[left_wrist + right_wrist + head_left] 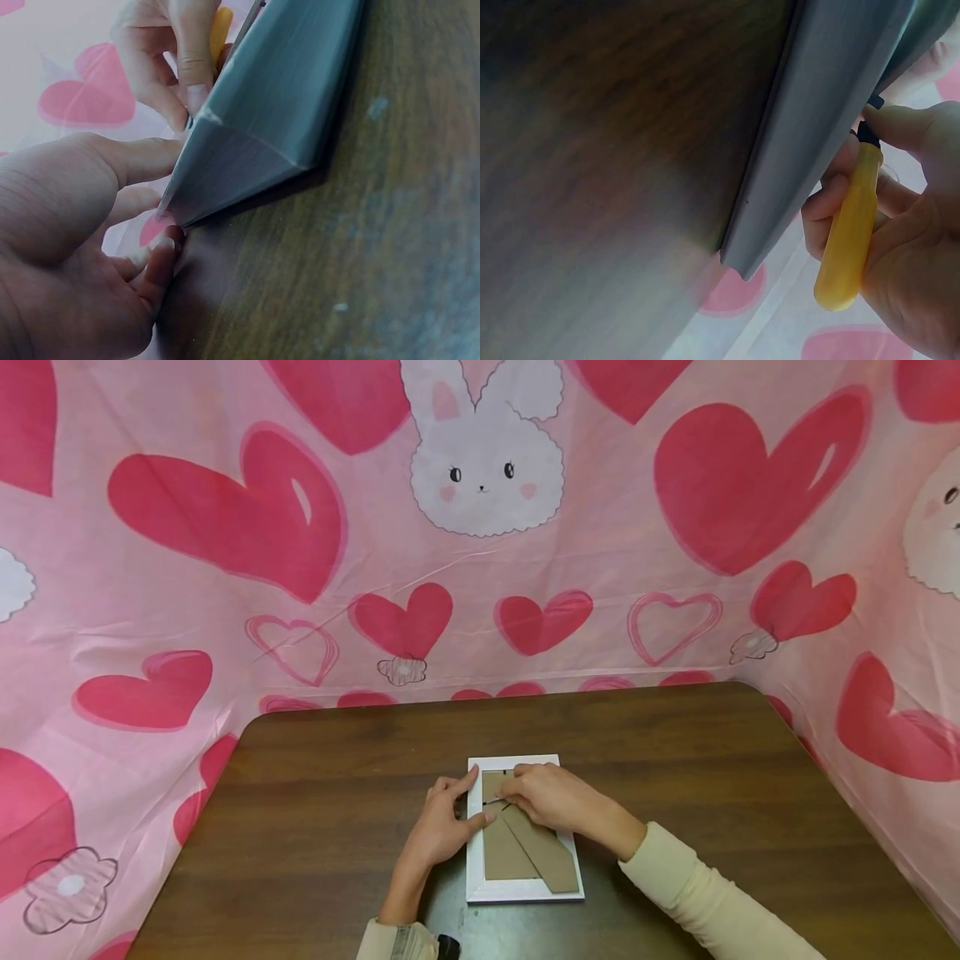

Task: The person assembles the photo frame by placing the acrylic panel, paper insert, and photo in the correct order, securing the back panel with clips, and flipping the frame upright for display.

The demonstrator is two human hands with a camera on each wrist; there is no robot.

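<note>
Two pale sleeves [712, 893] reach over the near side of the bench [337, 777] where I can see them from above. Between them lies the frame [476, 860], back up, its brown backing [506, 864] showing and its stand [555, 860] slanting toward the near right corner. On the left, the left hand [438, 827] has thumb and forefinger spread wide, thumb on the back, forefinger along the left edge. From the right, the right hand [551, 797] is bunched narrow over the far part of the backing, just beside a black tab [505, 772]; its fingers mostly hide what they pinch.

From the left wrist, the left hand's fingertips press the side of the frame, and beyond the rim the right hand shows with a yellow tool [220, 34].

From the right wrist, the tool's handle lies along the palm, thumb and fingers closed near its black collar. Its tip is out of sight.

I'd judge the step in hand to be working the tabs that secure the backing. The next move likely calls for a small, careful lift with the tip, the left hand bracing the frame against sliding.
</note>
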